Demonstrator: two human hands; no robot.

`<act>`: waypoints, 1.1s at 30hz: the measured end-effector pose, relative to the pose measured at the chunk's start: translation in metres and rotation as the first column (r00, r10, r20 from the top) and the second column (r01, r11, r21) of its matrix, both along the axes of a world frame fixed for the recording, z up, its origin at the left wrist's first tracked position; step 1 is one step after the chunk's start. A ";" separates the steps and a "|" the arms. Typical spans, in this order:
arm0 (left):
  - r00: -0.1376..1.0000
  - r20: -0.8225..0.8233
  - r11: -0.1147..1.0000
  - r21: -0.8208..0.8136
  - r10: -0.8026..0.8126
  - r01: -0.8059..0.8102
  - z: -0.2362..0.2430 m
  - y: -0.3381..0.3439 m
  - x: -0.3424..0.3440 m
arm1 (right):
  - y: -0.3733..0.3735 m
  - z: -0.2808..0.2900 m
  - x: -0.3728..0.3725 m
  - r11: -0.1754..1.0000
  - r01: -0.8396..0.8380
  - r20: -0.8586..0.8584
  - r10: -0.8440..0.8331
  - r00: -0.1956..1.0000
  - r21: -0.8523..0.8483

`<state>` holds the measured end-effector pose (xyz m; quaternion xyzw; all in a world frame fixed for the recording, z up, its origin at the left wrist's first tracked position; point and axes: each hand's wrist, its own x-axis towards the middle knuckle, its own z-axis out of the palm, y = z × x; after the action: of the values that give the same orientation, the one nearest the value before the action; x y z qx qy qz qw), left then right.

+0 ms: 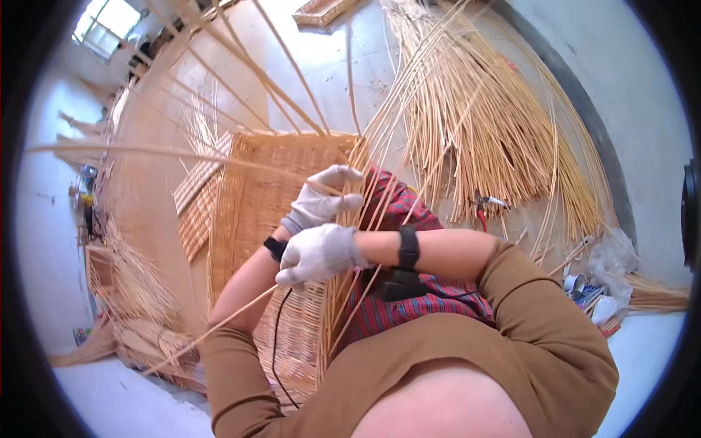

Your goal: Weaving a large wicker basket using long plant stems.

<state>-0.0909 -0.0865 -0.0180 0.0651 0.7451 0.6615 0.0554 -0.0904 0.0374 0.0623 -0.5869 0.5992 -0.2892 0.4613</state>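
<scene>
A rectangular wicker basket (270, 171) of woven tan rods lies in front of me, with upright stakes rising along its rim. My left hand (325, 197), in a whitish glove, is at its right edge, fingers curled around thin rods there. A long blurred rod (168, 152) runs from this hand out to the left. Nearer to me, my right hand (314, 255), gloved too, crosses over my left wrist. Its fingers are closed on a wicker rod (226, 319) that slants down to the lower left. The exact grip of the left fingers is partly hidden.
A big bundle of loose rods (489, 124) lies on the floor at the far right, red-handled pliers (482, 208) at its near end. Woven panels (198, 197) and more rod bundles (139, 285) are at left. A plastic bag (612, 255) sits at right.
</scene>
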 end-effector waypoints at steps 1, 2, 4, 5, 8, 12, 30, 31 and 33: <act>1.000 -0.017 0.997 0.083 -0.010 0.011 -0.006 -0.003 -0.001 | 0.000 -0.004 0.003 0.979 0.131 -0.021 -0.136 0.991 -0.153; 0.999 -0.035 0.985 0.170 -0.015 0.020 -0.020 -0.007 -0.005 | -0.002 -0.024 0.010 0.922 0.244 -0.024 -0.263 0.965 -0.302; 0.993 0.094 0.984 0.168 -0.072 0.056 -0.026 -0.014 0.001 | 0.005 -0.059 0.011 0.631 0.425 -0.032 -0.581 0.813 -0.649; 0.982 0.088 0.887 0.449 -0.168 0.111 -0.027 -0.005 -0.005 | 0.003 -0.086 -0.001 0.285 0.613 0.212 -0.763 0.610 -0.737; 0.986 0.028 0.955 0.255 -0.167 0.154 -0.033 -0.034 -0.003 | 0.013 -0.058 -0.027 -0.058 0.685 0.357 -0.883 0.304 -0.727; 0.949 0.300 0.994 0.063 -0.100 0.084 -0.002 -0.019 -0.017 | 0.045 -0.044 -0.058 0.257 0.864 0.264 -0.880 0.395 -0.433; 0.935 0.207 0.937 0.266 -0.287 0.228 -0.010 -0.023 -0.008 | 0.047 -0.024 -0.067 0.529 0.743 0.107 -0.782 0.615 -0.409; 0.903 0.328 0.841 0.538 -0.276 0.061 -0.010 -0.022 -0.007 | 0.045 -0.026 -0.062 0.460 0.703 0.031 -0.825 0.564 -0.542; 0.872 0.376 0.789 0.614 -0.312 0.018 -0.009 -0.026 -0.010 | 0.044 -0.028 -0.050 0.372 0.621 -0.069 -0.888 0.455 -0.690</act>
<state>-0.1013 -0.1129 -0.0268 -0.0122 0.4573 0.8485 0.2660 -0.1408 0.0818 0.0344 -0.3880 0.7708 -0.4992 -0.0781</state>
